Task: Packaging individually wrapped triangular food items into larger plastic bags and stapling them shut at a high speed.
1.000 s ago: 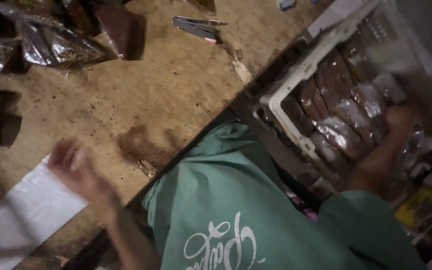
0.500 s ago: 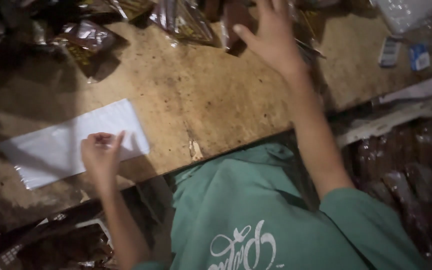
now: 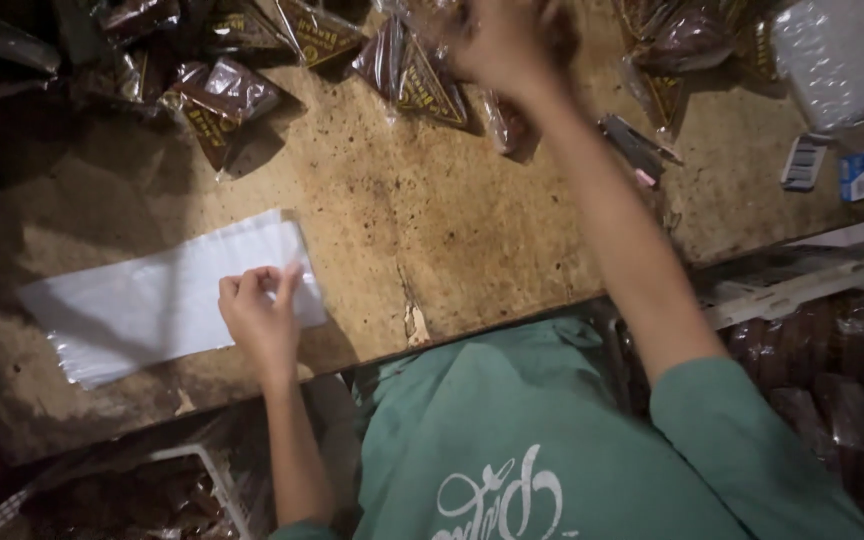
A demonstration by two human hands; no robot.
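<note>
My left hand [image 3: 260, 312] rests on the near end of a stack of clear plastic bags [image 3: 142, 300] lying flat on the worn wooden table [image 3: 452, 220], fingertips pinching the top bag's edge. My right hand [image 3: 512, 45] reaches far across the table and is blurred; its fingers close around a dark triangular wrapped snack packet [image 3: 422, 75] among several such packets. What exactly it grips is hard to make out.
More dark wrapped packets [image 3: 222, 95] lie scattered at the back left. A stapler [image 3: 637, 145] sits by my right forearm. Small blue and white boxes [image 3: 842, 170] lie at the right edge. White crates of packets stand at lower left [image 3: 202, 490] and right [image 3: 822, 330].
My right hand has moved further to the back of the table onto the packets. My left hand stays on the plastic bags, fingers now curled at the bag's edge.
</note>
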